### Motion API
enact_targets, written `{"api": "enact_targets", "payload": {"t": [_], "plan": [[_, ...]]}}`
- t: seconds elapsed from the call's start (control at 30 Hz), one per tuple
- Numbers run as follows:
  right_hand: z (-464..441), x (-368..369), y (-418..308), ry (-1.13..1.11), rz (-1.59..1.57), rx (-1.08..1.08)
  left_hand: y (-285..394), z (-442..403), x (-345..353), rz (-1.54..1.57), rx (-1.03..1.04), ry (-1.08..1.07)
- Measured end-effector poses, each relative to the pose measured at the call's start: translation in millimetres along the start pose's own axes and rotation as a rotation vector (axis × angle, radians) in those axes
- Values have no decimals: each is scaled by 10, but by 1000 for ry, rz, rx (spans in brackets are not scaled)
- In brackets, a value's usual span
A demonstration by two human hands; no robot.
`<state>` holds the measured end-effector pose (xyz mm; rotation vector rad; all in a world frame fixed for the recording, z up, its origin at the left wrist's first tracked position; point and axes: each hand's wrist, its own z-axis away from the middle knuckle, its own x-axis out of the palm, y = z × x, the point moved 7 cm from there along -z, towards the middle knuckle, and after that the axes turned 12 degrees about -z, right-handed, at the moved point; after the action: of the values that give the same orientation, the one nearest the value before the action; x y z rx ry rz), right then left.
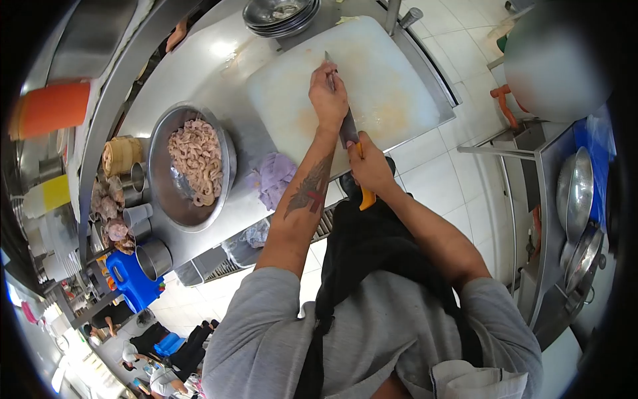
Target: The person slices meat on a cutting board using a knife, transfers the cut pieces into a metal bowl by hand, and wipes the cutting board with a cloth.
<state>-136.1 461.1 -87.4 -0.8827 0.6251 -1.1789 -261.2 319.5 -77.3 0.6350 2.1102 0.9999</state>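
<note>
My right hand (372, 174) is closed around the yellow handle of a large kitchen knife (349, 126). The blade points away from me over a white cutting board (282, 90). Near the tip, the curled fingers of my left hand (329, 100) close on the blade, and the point shows just beyond them. Whether a small scrap is also between those fingers, I cannot tell. To the left stands a steel bowl (161, 189) with a heap of pale, curled pieces that look like peeled shrimp (196, 156). A crumpled purple cloth (276, 178) lies between bowl and board.
Stacked metal bowls (282, 26) stand at the board's far edge. Steel containers (154, 259) and a bamboo steamer (121, 156) line the counter's left side. A blue jug (133, 279) is below. At right is a rack with metal pans (575, 193). Other people are in the background.
</note>
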Motion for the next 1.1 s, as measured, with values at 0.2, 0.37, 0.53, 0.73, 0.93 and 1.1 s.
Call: {"api": "enact_targets", "payload": {"t": [0.2,0.37,0.53,0.73,0.93,1.1], "plan": [[466,673,-1050,-171,218,-428,353,-601,-1633,18,-20,295],[572,1507,-1309,-464,408,-488,-441,-763,-3358,-601,-166,440],[321,650,-972,-365,419,-397,-968,-558,-4183,-1139,-428,-221],[139,-67,-618,-202,178,-81,-1243,144,-3683,-1153,-151,-615],[386,-497,-749,-124,147,-103,-699,-226,-4488,-736,-423,-563],[363,-805,-554,-92,1,-74,-23,-732,-4969,-366,-290,-488]]}}
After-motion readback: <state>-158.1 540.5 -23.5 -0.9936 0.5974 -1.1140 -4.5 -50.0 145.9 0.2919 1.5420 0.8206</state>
